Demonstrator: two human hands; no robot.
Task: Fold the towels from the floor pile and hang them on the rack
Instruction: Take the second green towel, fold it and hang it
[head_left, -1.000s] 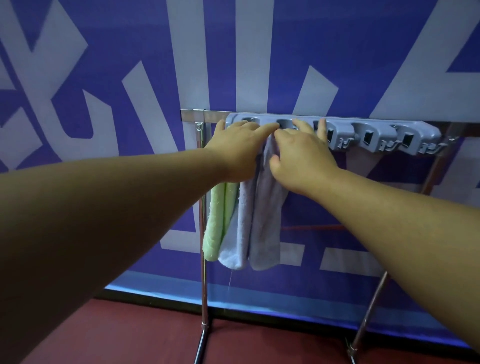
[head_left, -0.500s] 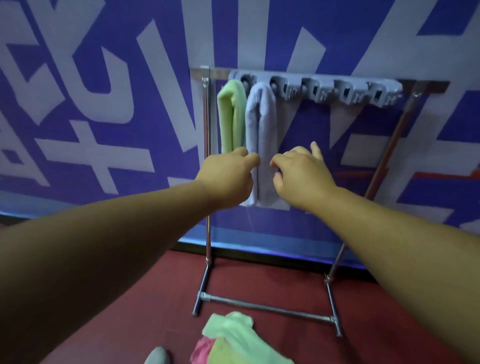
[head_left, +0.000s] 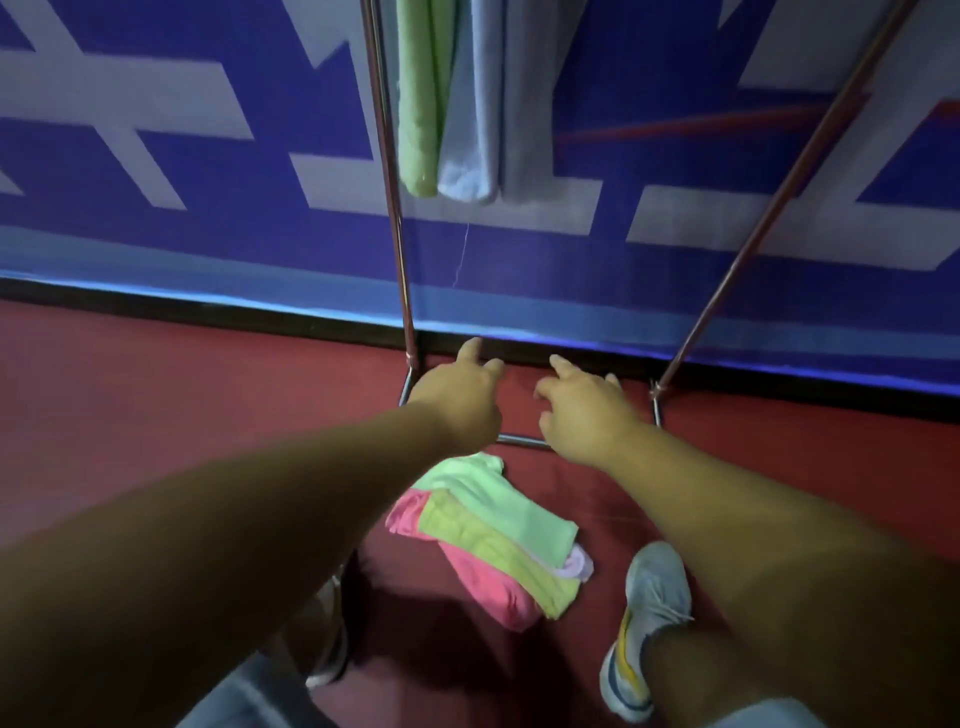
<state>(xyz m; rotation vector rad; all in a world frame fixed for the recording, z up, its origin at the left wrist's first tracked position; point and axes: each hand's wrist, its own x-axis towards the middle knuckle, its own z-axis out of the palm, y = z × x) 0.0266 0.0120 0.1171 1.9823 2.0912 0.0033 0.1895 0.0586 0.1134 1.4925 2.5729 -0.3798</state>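
Both bare hands are reaching forward and down, empty, over the red floor (head_left: 156, 415). The left hand (head_left: 457, 400) is showing its back, the fingers loosely bent with one fingertip poking past the others; the right hand (head_left: 584, 410) is hanging beside it with relaxed, slightly spread fingers. Neither is touching any cloth, and the palms are facing away, so their undersides are hidden. The floor pile (head_left: 493, 540) is lying below and between the forearms: a mint-green towel on top, a yellow-green one under it, a pink one at the bottom, and a pale lilac edge peeking out at the right side. How many towels are stacked there is hard to judge. The metal rack (head_left: 395, 208) is standing against the blue-and-white banner wall (head_left: 182, 156), its top cut off by the frame edge and its lower crossbar partly covered by the hands. A green towel (head_left: 418, 104) and a light blue towel (head_left: 470, 114) are hanging from it, touching each other, only their lower parts showing. A grey sneaker (head_left: 649, 623) is standing right of the pile; the other shoe is mostly hidden behind the left forearm.
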